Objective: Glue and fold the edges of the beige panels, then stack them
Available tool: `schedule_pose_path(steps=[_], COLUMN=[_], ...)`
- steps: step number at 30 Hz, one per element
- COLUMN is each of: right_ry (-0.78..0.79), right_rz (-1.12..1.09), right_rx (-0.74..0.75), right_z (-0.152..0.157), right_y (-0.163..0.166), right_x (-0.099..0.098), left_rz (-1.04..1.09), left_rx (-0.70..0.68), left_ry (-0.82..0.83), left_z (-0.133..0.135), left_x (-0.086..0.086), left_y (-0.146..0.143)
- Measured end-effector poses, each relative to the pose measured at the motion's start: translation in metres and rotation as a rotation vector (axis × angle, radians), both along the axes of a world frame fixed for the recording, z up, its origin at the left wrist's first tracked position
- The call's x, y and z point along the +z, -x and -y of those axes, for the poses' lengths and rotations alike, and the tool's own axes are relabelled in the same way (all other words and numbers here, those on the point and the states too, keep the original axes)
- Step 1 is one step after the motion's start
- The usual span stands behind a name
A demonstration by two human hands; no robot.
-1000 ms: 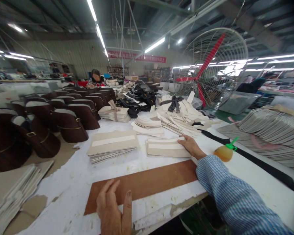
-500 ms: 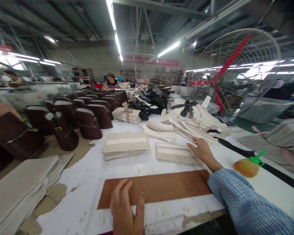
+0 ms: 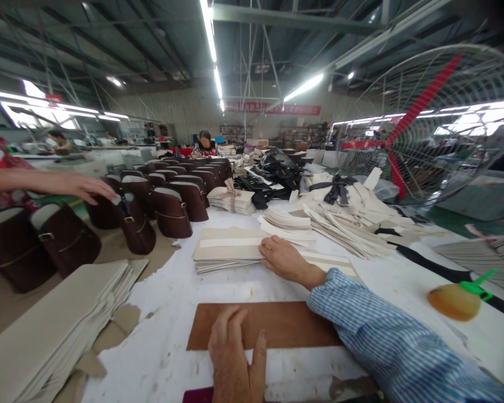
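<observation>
Brown strip (image 3: 292,322) on the worktop (image 3: 163,358), lying flat and lengthways, and let's make that the middle of our clock! The left hand (image 3: 237,352) rests palm-down over its near-left part, fingers slightly fanned, thumb well out to the side. Up at eleven o'clock, there's the stack of beige panels (image 3: 220,253), a pale band (image 3: 231,243) running along the top one, and the right hand (image 3: 285,260) is right there at its right-hand end! Those fingers are bent and close together on the top edge; whether they pinch a panel, I cannot tell. The blue checked sleeve (image 3: 373,319) crosses the strip's right end. Two o'clock, a lower set of panels (image 3: 336,263), part-hidden behind the right hand. Three o'clock, well apart, the amber bottle (image 3: 453,302) with its green spout. Nine o'clock, larger beige sheets (image 3: 59,319), piled unevenly. And out at ten, a co-worker's hand (image 3: 84,187) stretches over the dark brown bags (image 3: 172,215), fingertips near one bag's top!
</observation>
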State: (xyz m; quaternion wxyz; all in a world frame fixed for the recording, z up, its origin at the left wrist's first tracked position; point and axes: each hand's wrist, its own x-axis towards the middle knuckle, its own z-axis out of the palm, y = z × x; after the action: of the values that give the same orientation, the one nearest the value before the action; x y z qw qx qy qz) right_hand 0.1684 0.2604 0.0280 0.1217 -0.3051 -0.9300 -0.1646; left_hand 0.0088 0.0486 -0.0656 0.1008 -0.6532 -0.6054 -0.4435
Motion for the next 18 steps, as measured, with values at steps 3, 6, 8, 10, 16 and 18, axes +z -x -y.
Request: schedule_pose_path(steps=[3,6,8,10,16,18], right_ry=[-0.045,-0.057,-0.046,-0.026,0.033,0.034], right_rz=[0.059,0.096,0.103,0.096,0.012,-0.037], right_rx=[0.013,0.025,0.017,-0.008,-0.052,-0.008], right_z=[0.001,0.001,-0.001,-0.003,-0.001,-0.001], right_y=[0.004,0.003,0.002,0.003,0.003,-0.001], right_x=[-0.003,-0.003,-0.002,-0.001,-0.002,-0.008], left_rz=[0.011,0.014,-0.001,0.007,0.144,0.137], left_rx=[0.019,0.016,-0.002,-0.007,0.071,0.067], left_ry=[-0.015,-0.025,-0.029,-0.024,-0.062,-0.067], left_z=[-0.001,-0.001,-0.001,-0.001,-0.007,-0.009], left_x=[-0.002,-0.002,-0.001,-0.001,-0.013,-0.021], left_y=[-0.002,-0.002,-0.001,-0.002,-0.014,-0.012])
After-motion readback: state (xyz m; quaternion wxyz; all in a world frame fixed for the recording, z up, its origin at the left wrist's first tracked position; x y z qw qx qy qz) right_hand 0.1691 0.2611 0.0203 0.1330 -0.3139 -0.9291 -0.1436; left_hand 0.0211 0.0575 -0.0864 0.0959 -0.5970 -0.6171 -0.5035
